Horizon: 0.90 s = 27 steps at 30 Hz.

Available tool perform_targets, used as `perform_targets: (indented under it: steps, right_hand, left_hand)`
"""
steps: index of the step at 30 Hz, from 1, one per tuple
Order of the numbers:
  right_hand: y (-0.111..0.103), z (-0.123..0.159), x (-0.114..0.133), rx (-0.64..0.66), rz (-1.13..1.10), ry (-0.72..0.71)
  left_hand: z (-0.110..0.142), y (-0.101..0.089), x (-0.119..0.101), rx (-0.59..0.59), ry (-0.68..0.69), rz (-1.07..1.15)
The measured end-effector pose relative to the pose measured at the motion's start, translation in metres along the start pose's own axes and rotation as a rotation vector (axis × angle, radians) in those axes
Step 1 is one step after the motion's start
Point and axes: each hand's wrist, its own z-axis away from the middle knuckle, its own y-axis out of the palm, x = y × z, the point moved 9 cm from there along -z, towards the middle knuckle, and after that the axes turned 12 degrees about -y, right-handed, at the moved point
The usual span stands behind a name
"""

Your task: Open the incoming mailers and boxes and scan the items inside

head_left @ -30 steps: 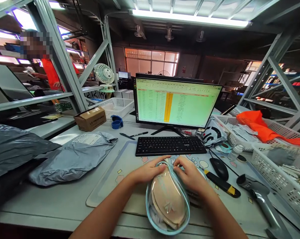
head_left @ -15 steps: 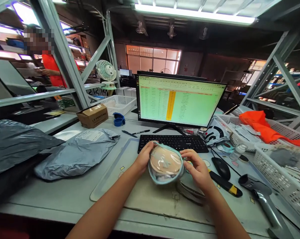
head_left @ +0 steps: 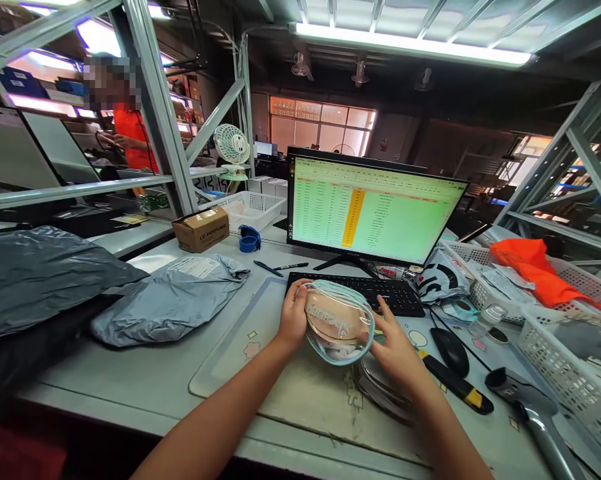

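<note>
A small clear zip pouch [head_left: 336, 323] with pale blue trim and pale lettering is held tilted above the desk mat [head_left: 280, 400]. A peach-coloured round shape shows through its plastic. My left hand [head_left: 293, 317] is closed on the pouch's left edge. At its right edge my right hand [head_left: 393, 347] grips with the lower fingers and thumb, the index finger raised off it. Below my right hand lie flat, rounded, clear-looking items [head_left: 380, 393], partly hidden by hand and pouch. Behind the pouch is the black keyboard [head_left: 395, 297].
Grey plastic mailer bags [head_left: 165, 303] and a brown box [head_left: 200, 230] stand left. A monitor [head_left: 380, 207] is behind the keyboard. At right are a mouse [head_left: 449, 350], a box cutter [head_left: 458, 383], a barcode scanner [head_left: 525, 393] and white baskets [head_left: 555, 353]. A co-worker [head_left: 128, 133] stands far left.
The pouch has turned in my hands, so its lettering shows more clearly. My right index finger has lifted away from its edge. The view has swung slightly left.
</note>
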Motion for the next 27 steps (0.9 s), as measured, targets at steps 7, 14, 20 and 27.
perform_targets:
  steps: [7, 14, 20, 27]
  right_hand:
    - [-0.009, 0.005, 0.025, -0.057, 0.236, -0.041]
    - [-0.004, 0.006, 0.008, -0.041, -0.035, 0.099]
    - [-0.012, 0.004, 0.003, -0.276, -0.288, 0.197]
    - [0.004, 0.003, 0.006, -0.165, -0.402, 0.257]
  left_hand:
    - [0.026, 0.001, -0.012, -0.008, 0.206, 0.098]
    - [0.023, -0.003, 0.002, -0.078, 0.139, 0.085]
    - [0.018, -0.009, 0.011, -0.138, 0.085, 0.110]
    - [0.028, -0.012, 0.000, -0.149, 0.271, 0.100]
